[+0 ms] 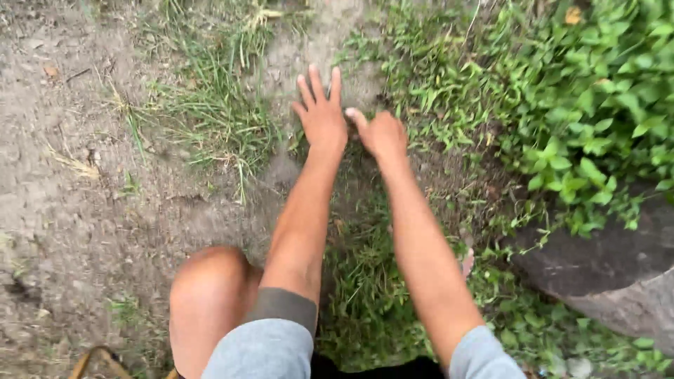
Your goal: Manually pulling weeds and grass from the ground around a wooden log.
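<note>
Short grey sleeves cover both upper arms; the forearms, left hand (pixel 321 116), right hand (pixel 382 133) and one knee are bare.

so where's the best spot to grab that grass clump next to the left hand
Probably low on the grass tuft, at the base where the blades bunch together at the soil. Come in from the bare-dirt side on the left, since the left hand and right hand crowd its right. The blades fan outward, so the tips would likely just tear.
</note>
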